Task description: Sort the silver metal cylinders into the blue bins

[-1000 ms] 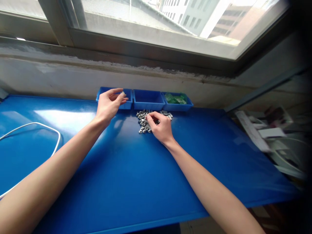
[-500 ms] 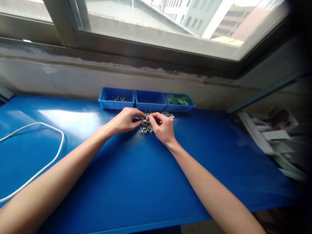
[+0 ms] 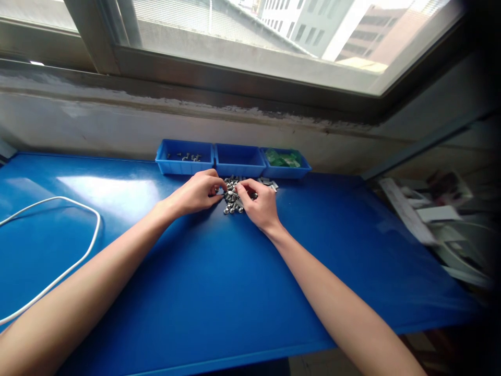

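A heap of small shiny metal screws [image 3: 230,202] lies on the blue table, between my two hands. My left hand [image 3: 198,193] is at the heap's left side, its fingers curled and the thumb apart from the forefinger. Something small and dark shows in that gap, too small to name. On the right side, my right hand [image 3: 261,202] has thumb and forefinger brought together over the heap; what they pinch is hidden. Flat grey metal pieces [image 3: 269,184] lie just behind my right hand.
Three joined blue bins stand along the wall: the left bin [image 3: 182,167] has a few small screws, the middle bin [image 3: 240,169] shows a bare floor, the right bin [image 3: 287,172] holds green plastic bags [image 3: 282,157]. A white cable [image 3: 96,230] curves over the table's [image 3: 219,292] left part.
My left hand has drawn slightly left, away from the heap's middle. My right hand stays nearly in place at the screws. The view has shifted a little.
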A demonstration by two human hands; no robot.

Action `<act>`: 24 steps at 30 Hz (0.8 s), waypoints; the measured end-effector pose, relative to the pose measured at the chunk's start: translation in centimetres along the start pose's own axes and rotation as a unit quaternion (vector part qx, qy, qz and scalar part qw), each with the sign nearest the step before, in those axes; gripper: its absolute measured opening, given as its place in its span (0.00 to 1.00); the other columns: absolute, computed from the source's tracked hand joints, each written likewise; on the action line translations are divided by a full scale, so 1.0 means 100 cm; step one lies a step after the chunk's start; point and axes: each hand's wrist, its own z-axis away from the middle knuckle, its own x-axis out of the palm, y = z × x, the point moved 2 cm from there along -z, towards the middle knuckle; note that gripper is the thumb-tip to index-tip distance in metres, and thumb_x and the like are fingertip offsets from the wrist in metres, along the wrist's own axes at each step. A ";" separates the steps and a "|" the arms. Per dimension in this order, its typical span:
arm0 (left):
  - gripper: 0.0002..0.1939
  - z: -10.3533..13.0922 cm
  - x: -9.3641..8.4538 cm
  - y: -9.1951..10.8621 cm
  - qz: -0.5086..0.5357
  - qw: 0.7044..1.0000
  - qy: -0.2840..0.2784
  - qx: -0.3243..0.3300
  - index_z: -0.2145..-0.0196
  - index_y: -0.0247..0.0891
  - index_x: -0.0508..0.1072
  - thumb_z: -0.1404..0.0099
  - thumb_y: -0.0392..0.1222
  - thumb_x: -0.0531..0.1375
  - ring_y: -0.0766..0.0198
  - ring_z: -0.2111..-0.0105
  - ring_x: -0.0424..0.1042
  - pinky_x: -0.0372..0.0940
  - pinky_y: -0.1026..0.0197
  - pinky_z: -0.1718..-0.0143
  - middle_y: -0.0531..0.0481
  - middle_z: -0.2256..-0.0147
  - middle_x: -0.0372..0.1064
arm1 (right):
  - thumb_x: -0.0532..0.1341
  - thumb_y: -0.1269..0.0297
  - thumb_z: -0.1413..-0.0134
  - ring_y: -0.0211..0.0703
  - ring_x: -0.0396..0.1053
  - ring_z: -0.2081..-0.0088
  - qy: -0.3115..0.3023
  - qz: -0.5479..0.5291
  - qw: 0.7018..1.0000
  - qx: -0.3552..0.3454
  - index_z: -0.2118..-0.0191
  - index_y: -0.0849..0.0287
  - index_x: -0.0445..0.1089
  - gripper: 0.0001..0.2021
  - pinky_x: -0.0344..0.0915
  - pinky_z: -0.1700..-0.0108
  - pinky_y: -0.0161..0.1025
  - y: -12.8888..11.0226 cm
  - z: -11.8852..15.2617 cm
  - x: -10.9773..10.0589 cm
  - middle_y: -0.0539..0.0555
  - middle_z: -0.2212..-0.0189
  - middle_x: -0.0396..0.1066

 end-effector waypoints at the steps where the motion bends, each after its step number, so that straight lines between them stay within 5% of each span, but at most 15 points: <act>1: 0.13 0.000 0.000 0.000 0.000 1.000 0.004 -0.003 0.57 0.37 0.80 0.39 0.40 0.61 0.64 0.70 0.71 0.67 0.62 0.65 0.46 0.61 0.70 | 0.59 0.60 0.38 0.42 0.72 0.71 0.000 -0.001 1.000 -0.001 0.68 0.57 0.76 0.11 0.66 0.63 0.38 0.000 0.000 0.000 0.51 0.70 0.78; 12: 0.10 0.000 -0.001 -0.005 -0.022 1.000 -0.002 -0.011 0.63 0.36 0.80 0.36 0.39 0.58 0.60 0.67 0.75 0.66 0.61 0.63 0.45 0.66 0.77 | 0.59 0.60 0.38 0.42 0.72 0.71 -0.002 -0.003 1.000 -0.002 0.68 0.57 0.75 0.11 0.66 0.64 0.38 -0.001 0.000 -0.001 0.52 0.70 0.78; 20: 0.19 -0.003 -0.007 0.007 0.156 0.978 0.033 -0.132 0.69 0.35 0.79 0.39 0.57 0.65 0.65 0.75 0.71 0.59 0.66 0.76 0.48 0.75 0.75 | 0.59 0.60 0.38 0.42 0.71 0.71 -0.003 -0.002 1.000 -0.003 0.67 0.57 0.75 0.11 0.65 0.64 0.38 -0.001 0.000 -0.001 0.51 0.70 0.78; 24: 0.19 -0.004 -0.012 0.005 0.263 0.946 0.078 -0.174 0.67 0.34 0.77 0.42 0.56 0.68 0.63 0.73 0.74 0.66 0.65 0.72 0.48 0.74 0.76 | 0.59 0.59 0.37 0.41 0.72 0.71 -0.008 -0.004 1.000 -0.003 0.68 0.57 0.75 0.11 0.66 0.64 0.38 0.001 0.000 0.000 0.51 0.70 0.78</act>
